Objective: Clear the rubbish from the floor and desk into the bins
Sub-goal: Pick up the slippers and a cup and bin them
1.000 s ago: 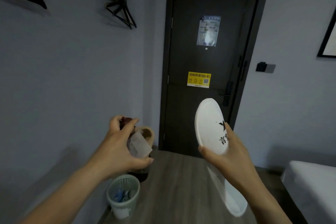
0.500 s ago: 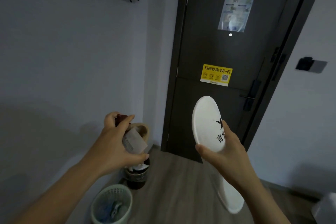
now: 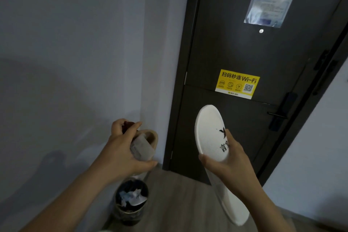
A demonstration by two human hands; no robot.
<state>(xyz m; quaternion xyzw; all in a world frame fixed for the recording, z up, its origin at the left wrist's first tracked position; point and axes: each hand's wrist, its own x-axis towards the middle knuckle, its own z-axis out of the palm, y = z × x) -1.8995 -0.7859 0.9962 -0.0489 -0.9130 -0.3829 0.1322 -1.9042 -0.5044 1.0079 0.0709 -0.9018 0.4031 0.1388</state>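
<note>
My left hand [image 3: 122, 154] grips a bundle of rubbish: a beige paper cup [image 3: 149, 136], a crumpled grey wrapper [image 3: 142, 149] and something dark red under my fingers. It hangs above a dark bin [image 3: 130, 201] on the floor by the wall, which holds crumpled white paper. My right hand [image 3: 228, 164] holds white disposable slippers [image 3: 209, 133] with black print, one sole facing me and another hanging down below my wrist.
A dark door [image 3: 244, 58] with a yellow Wi-Fi sticker [image 3: 237, 84] and a handle [image 3: 277, 116] stands straight ahead. A grey wall runs along the left. Wooden floor [image 3: 178, 203] lies between the bin and the door.
The view has come closer to the door and tilted down. The green basket bin has slipped out of view at the bottom; the dark bin now sits under my left hand. Both hands keep their loads.
</note>
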